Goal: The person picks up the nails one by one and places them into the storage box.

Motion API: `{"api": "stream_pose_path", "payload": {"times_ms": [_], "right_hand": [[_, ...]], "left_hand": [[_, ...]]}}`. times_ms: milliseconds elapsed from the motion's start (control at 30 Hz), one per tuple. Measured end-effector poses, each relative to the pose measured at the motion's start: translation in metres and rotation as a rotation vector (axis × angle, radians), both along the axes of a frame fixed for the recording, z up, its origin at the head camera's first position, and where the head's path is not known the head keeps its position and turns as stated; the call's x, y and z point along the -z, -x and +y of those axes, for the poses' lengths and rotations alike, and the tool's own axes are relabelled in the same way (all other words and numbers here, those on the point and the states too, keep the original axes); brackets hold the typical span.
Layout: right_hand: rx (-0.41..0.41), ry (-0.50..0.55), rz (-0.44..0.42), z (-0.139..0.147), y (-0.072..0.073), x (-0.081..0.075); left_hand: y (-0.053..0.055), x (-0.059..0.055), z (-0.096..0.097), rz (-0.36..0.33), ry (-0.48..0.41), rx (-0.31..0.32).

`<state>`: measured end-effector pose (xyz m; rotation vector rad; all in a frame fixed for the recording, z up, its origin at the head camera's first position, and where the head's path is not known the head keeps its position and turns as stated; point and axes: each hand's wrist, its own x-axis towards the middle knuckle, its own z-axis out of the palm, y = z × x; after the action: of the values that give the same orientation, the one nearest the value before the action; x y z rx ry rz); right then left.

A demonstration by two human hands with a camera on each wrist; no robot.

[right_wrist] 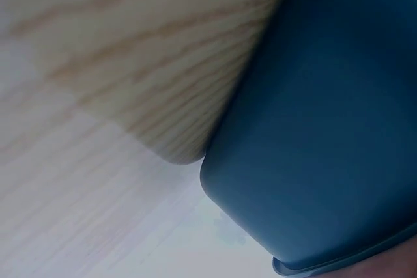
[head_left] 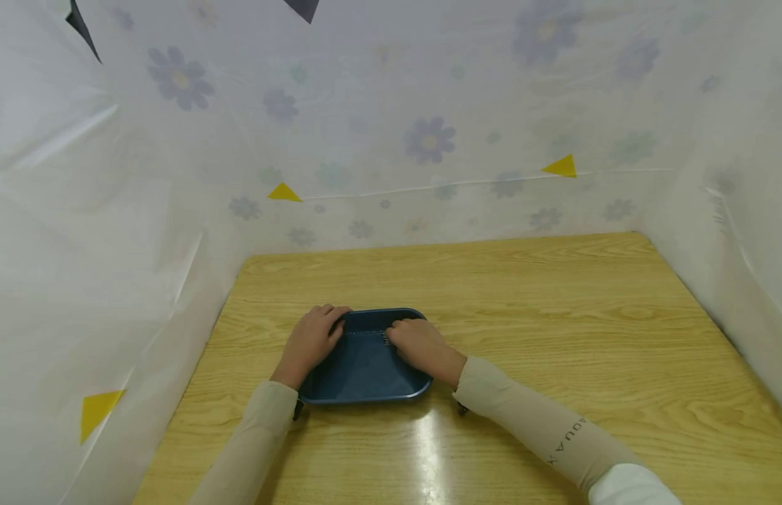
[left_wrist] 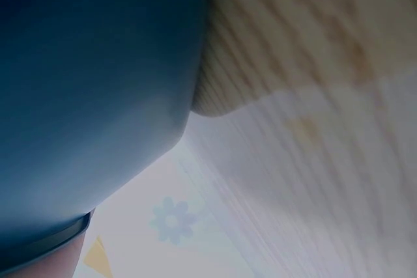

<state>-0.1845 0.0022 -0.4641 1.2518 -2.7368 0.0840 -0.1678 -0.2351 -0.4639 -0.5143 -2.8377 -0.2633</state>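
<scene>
Beige sleeves, dark lettering on the right, white cloth above, black wrist pieces

The widest way lay right of the blue tray, across the tabletop to the right sheeting. A narrower strip ran behind the tray, before the rear sheeting. In front, the left forearm and right forearm bounded a gap. The left grip blocked the tray's rear left corner, the right grip its right end. Its middle was reachable from above, though whether something small obstructed beside the right grip was hard to tell.
</scene>
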Motion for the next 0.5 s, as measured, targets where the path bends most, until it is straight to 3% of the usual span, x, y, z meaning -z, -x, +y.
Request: {"api": "stream_pose_path", "payload": {"times_ms": [333,500], "right_hand": [[0.005,0.018,-0.015,-0.0001,0.0027,0.0048],[-0.031,0.126,-0.077,0.0040,0.0051,0.0077]], "left_hand": [[0.0001,-0.0003,0.0001,-0.004,0.002,-0.001],[0.0001,0.0005,0.0009,-0.007,0.005,-0.010]]}}
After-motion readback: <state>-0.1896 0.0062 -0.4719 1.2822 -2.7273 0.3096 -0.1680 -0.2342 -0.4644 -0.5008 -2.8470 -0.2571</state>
